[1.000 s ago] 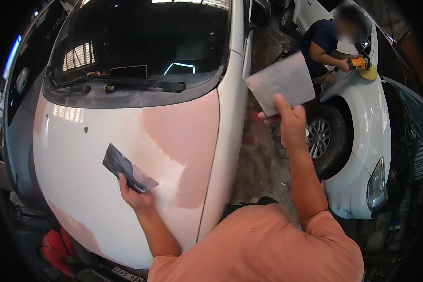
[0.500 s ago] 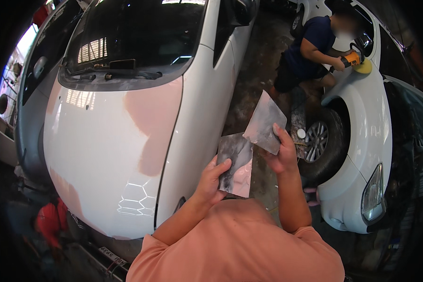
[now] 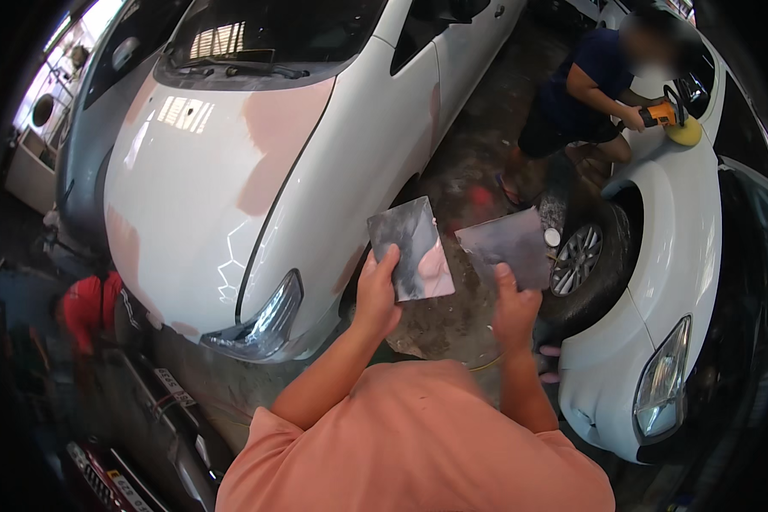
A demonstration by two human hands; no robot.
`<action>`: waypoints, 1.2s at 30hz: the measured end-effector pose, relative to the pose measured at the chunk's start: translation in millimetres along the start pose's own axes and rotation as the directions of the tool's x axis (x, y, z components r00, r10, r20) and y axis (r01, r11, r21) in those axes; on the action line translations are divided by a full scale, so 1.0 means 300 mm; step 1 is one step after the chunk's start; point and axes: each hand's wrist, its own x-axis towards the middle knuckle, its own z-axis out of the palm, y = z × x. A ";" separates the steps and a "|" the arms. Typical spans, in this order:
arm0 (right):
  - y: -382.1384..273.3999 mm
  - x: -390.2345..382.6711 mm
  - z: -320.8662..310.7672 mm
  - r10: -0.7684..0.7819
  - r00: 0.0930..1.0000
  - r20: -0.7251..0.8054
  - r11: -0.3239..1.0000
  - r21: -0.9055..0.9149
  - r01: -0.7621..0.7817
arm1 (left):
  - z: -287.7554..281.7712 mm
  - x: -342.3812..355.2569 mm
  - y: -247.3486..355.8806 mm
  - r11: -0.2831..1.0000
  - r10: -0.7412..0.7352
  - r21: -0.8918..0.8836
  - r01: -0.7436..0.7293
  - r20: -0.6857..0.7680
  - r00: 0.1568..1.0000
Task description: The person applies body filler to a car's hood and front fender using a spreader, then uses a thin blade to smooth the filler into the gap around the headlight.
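My left hand (image 3: pixel 377 297) is closed on a thin rectangular putty board (image 3: pixel 410 243), its thumb on the upper face. Grey smears cover that board, and a thick pink lump of putty (image 3: pixel 433 266) sits near its lower right corner. In my right hand (image 3: pixel 515 317) is a flat grey putty spreader (image 3: pixel 514 243), gripped by its near edge with the thumb on top. A gap separates the spreader from the board. Left of my hands stands a white car, its hood (image 3: pixel 196 162) showing dull pink patches (image 3: pixel 286 119).
To the right is another white car's fender (image 3: pixel 687 222) above a wheel (image 3: pixel 578 260). A crouching person (image 3: pixel 584 85) holds an orange polisher (image 3: pixel 657 113) with a yellow pad against it. A person in red (image 3: pixel 94 307) is at lower left. The first car's headlight (image 3: pixel 264 324) lies near my left forearm.
The spreader has come away from the board and turned flatter, with my right hand lower. My view has shifted, bringing the left car's headlight and front into sight.
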 end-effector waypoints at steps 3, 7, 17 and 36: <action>-0.061 -0.096 0.028 -0.371 0.917 0.146 0.926 -0.021 0.378 | 0.073 -0.044 -0.053 0.998 0.067 -0.003 -0.067 -0.073 0.995; -0.006 -0.130 -0.018 -0.577 0.721 0.385 0.776 -0.019 0.631 | 0.092 -0.107 -0.068 0.985 0.156 0.090 -0.149 -0.072 0.985; -0.034 -0.003 -0.128 -0.466 0.608 0.643 0.444 -0.424 0.789 | -0.009 -0.367 -0.008 0.619 0.261 0.765 -0.179 0.014 0.965; -0.138 -0.523 0.505 -0.575 0.186 0.796 0.705 0.368 0.607 | -0.500 -0.752 0.379 0.773 0.583 0.535 -0.342 -0.384 0.716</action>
